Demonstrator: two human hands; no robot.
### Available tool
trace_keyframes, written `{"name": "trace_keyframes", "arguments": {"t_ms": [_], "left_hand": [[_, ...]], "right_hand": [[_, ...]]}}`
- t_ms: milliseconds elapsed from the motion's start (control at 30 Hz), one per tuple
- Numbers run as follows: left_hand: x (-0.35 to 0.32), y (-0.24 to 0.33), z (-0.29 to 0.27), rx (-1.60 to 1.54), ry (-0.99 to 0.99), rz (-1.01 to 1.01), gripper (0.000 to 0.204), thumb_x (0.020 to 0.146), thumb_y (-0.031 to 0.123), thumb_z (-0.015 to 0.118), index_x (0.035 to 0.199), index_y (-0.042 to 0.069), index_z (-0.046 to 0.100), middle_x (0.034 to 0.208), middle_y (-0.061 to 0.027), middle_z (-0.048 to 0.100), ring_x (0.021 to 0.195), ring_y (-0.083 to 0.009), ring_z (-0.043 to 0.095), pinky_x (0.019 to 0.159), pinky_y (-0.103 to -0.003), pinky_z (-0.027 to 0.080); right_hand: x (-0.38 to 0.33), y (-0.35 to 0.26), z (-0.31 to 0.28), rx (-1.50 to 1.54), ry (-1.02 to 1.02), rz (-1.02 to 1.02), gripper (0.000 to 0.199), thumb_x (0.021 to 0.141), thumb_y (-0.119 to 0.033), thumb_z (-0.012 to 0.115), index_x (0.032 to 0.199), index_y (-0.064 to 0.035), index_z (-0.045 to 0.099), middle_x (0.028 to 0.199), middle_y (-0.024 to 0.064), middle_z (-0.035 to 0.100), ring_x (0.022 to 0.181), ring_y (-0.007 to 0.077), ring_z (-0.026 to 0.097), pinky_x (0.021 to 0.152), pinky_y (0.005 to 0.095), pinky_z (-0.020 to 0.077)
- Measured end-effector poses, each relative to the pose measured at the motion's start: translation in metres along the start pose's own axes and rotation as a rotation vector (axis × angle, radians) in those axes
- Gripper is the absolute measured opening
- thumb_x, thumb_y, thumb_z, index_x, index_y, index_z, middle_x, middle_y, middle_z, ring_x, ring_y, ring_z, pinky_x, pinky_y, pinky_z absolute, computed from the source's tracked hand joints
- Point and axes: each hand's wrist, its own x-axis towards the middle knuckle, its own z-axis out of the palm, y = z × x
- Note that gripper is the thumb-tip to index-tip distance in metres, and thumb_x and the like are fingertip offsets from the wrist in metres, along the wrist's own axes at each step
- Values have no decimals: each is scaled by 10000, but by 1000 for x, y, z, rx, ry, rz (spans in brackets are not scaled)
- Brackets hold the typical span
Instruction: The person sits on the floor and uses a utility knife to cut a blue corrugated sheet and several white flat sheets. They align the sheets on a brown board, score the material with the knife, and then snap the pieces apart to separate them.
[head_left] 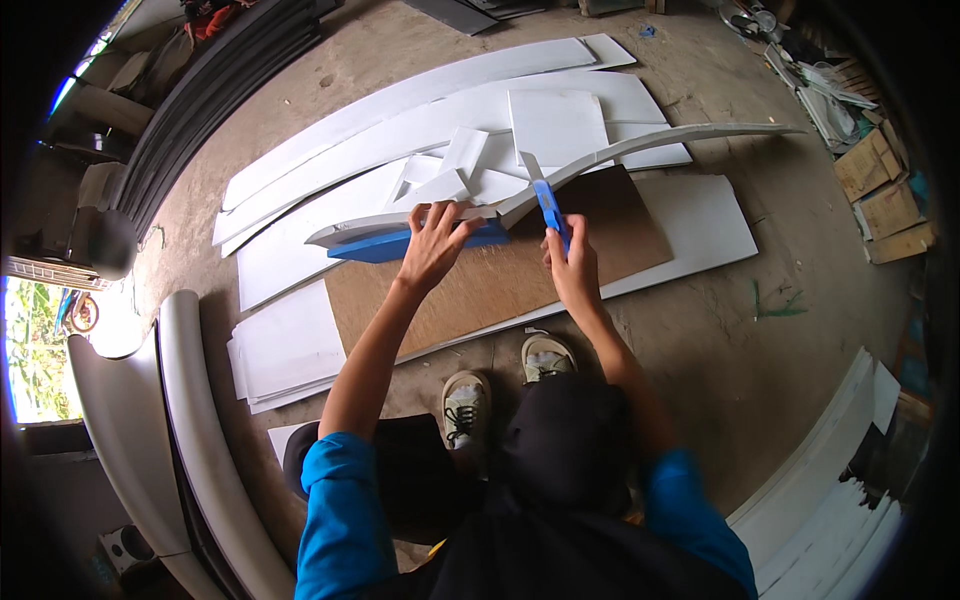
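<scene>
Two hands at work on a long curved white strip (pixel 600 160) lying across a brown board (pixel 520 265) on the floor; left hand (pixel 432 245) spread flat, fingers apart, pressing strip onto a blue template (pixel 400 243) beneath; right hand (pixel 572 268) clamped around a blue utility knife (pixel 548 205), blade seemingly against the strip's edge, though contact hard to make out. Under the board, a large white sheet (pixel 700 225); beyond, more white offcuts (pixel 470 120); nearer, two pale shoes (pixel 505 385) on concrete
</scene>
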Motion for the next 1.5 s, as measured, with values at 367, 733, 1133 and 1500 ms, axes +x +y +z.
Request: {"name": "trace_keyframes", "arguments": {"t_ms": [367, 733, 1133, 1500], "left_hand": [[17, -6, -14, -169, -89, -149, 365, 760, 177, 610, 1092, 129, 464, 1047, -70, 470, 1010, -240, 417, 844, -460, 272], [59, 1, -5, -332, 21, -171, 264, 739, 180, 633, 967, 101, 526, 937, -57, 483, 946, -235, 434, 797, -419, 267], [46, 19, 2, -177, 45, -184, 300, 753, 205, 629, 1018, 111, 521, 946, -27, 494, 925, -230, 437, 808, -425, 269], [41, 20, 2, -110, -6, -220, 292, 773, 225, 609, 1034, 133, 515, 960, -13, 492, 957, -215, 428, 817, -451, 276]], "right_hand": [[52, 17, 26, -155, 106, -32, 227, 918, -221, 411, 946, 4, 414, 720, 210, 544, 686, 387, 556, 555, 426, 426], [128, 23, 28, -131, 122, -199, 302, 923, -279, 376, 965, 14, 437, 856, 213, 542, 790, 382, 528, 675, 429, 412], [86, 15, -4, -247, -26, -249, 222, 915, -206, 424, 995, 0, 404, 755, 231, 536, 730, 398, 548, 581, 433, 419], [-30, -32, -17, -630, -195, -115, 188, 910, -199, 422, 968, -24, 385, 515, 153, 542, 497, 330, 580, 386, 402, 438]]}}
